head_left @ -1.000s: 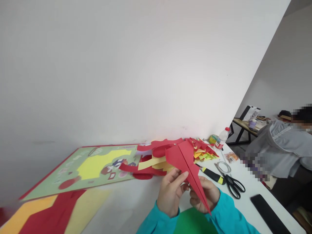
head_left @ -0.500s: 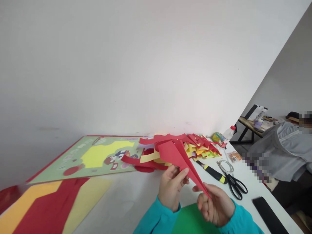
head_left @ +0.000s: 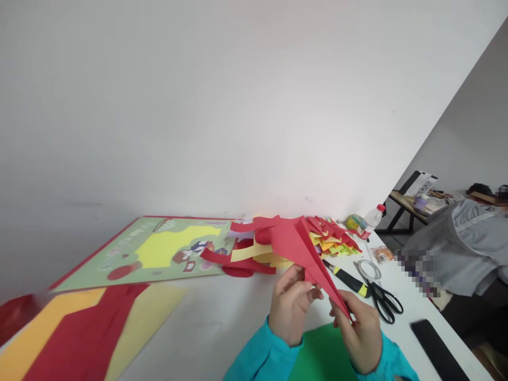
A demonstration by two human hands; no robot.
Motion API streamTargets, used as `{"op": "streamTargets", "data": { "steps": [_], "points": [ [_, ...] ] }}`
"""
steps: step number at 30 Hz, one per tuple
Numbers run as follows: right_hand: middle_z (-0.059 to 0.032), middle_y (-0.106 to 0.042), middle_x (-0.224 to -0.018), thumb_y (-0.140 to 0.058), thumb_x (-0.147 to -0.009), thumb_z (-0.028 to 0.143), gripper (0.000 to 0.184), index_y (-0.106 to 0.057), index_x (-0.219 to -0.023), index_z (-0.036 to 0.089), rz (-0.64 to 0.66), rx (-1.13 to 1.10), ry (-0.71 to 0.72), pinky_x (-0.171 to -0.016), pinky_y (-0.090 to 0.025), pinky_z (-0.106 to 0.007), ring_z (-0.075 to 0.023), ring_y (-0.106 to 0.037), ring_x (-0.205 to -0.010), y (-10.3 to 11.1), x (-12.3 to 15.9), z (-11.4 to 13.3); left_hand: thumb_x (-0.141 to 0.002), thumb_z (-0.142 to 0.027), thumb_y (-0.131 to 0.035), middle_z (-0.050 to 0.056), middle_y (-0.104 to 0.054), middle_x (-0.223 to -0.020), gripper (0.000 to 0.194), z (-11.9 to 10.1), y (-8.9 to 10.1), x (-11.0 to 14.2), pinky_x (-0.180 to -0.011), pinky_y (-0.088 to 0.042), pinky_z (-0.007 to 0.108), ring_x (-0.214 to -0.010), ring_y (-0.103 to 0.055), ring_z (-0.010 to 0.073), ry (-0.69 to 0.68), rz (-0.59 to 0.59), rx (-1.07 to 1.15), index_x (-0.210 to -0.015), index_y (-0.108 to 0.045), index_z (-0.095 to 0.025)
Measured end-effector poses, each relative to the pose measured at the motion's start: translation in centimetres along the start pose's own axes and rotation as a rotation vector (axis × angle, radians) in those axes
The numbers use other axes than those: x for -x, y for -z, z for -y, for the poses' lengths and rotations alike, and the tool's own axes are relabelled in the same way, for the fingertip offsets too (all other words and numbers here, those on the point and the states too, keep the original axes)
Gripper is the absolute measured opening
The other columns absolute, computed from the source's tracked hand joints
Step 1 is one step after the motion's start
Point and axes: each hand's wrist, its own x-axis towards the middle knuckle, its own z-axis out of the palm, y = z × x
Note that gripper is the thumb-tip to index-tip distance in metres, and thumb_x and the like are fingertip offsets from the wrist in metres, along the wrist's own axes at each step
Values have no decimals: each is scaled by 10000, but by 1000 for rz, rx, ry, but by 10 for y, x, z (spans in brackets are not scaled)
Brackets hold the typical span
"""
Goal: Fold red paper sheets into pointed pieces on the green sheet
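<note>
A folded red paper piece (head_left: 296,243), long and narrowing to a point like a paper plane, is held tilted above the table. My left hand (head_left: 292,301) pinches its lower left edge between thumb and fingers. Around the pointed near end, my right hand (head_left: 357,320) is closed, thumb on top. Below both hands lies a green sheet (head_left: 323,354), partly covered by my sleeves. Behind the folded paper are curled red and yellow paper strips (head_left: 244,256) and a heap of red and yellow folded pieces (head_left: 333,235).
A green illustrated board (head_left: 119,248) leans low by the wall, with red and yellow sheets (head_left: 79,333) in front. To the right lie a utility knife (head_left: 349,280), scissors (head_left: 384,302), a black bar (head_left: 438,349) and a bottle (head_left: 371,222). A person in grey (head_left: 456,248) is beyond the table.
Both hands and the folded red paper have shifted slightly right and up in view. My right hand has turned, its fingers now tucked under the paper's tip.
</note>
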Motion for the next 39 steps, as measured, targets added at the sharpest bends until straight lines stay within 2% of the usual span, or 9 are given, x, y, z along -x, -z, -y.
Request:
{"op": "streamTargets", "data": {
  "steps": [3, 8, 16, 20, 25, 29, 33, 36, 39],
  "points": [
    [-25, -647, -639, -469, -862, 268, 205, -633, -947, 179, -24, -7, -6, -490, -479, -201, -132, -606, -526, 0, 1, 7, -534, -115, -590, 30, -653, -753, 270, 1, 0, 0, -543, -486, 280, -655, -575, 164, 57, 60, 84, -797, -644, -151],
    [-41, -642, -642, -469, -873, 287, 205, -645, -910, 186, -37, -23, -38, -473, -457, -217, -151, -602, -556, -1, 2, 21, -604, -185, -683, 31, -646, -803, 236, 5, 0, -3, -506, -466, 251, -662, -581, 155, 46, 23, 43, -832, -630, -161],
    [-59, -623, -650, -471, -867, 190, 177, -601, -980, 150, 46, 250, 252, -520, -431, -245, -169, -603, -570, 0, 5, 8, -617, -241, -738, 51, -662, -886, 316, 6, -2, -3, -546, -486, 251, -715, -614, 176, -45, -37, -14, -900, -618, -169],
    [-42, -589, -609, -479, -867, 186, 169, -591, -984, 137, 63, 311, 297, -489, -406, -243, -163, -584, -535, -6, 4, 6, -579, -206, -757, 54, -671, -888, 354, 2, 2, -7, -596, -504, 273, -751, -634, 199, -21, -38, 23, -903, -620, -168],
    [-47, -643, -671, -533, -852, 302, 198, -596, -998, 183, -85, 99, 166, -540, -462, -247, -163, -607, -564, -14, 4, 20, -533, -149, -777, 45, -680, -847, 328, -1, 7, -10, -698, -512, 312, -802, -641, 217, 4, 11, 140, -827, -633, -170],
    [-52, -687, -745, -609, -803, 347, 233, -605, -983, 199, -248, 19, 84, -592, -508, -249, -163, -630, -591, -13, 6, 26, -518, -166, -805, 39, -673, -746, 313, 2, 9, -10, -694, -510, 326, -707, -634, 196, 8, 36, 168, -792, -652, -159],
    [-45, -706, -771, -640, -783, 270, 235, -610, -1005, 201, -275, 61, 142, -583, -530, -217, -150, -651, -587, -9, 6, 21, -522, -206, -820, 49, -676, -744, 288, 5, 11, -11, -704, -513, 340, -684, -631, 190, 4, 53, 174, -758, -663, -154],
    [-58, -712, -843, -675, -752, 255, 314, -603, -1052, 201, -299, 83, 186, -644, -552, -223, -173, -681, -681, -8, 5, 20, -517, -216, -826, 56, -687, -789, 320, 6, 11, -11, -746, -514, 356, -748, -643, 216, -10, 56, 175, -790, -668, -163],
    [-61, -708, -861, -658, -766, 226, 266, -611, -1028, 211, -327, 56, 199, -663, -559, -243, -183, -682, -722, -6, 2, 23, -530, -219, -821, 66, -692, -841, 367, 6, 10, -10, -784, -512, 370, -825, -644, 245, -13, 75, 151, -859, -665, -170]
  ]
}}
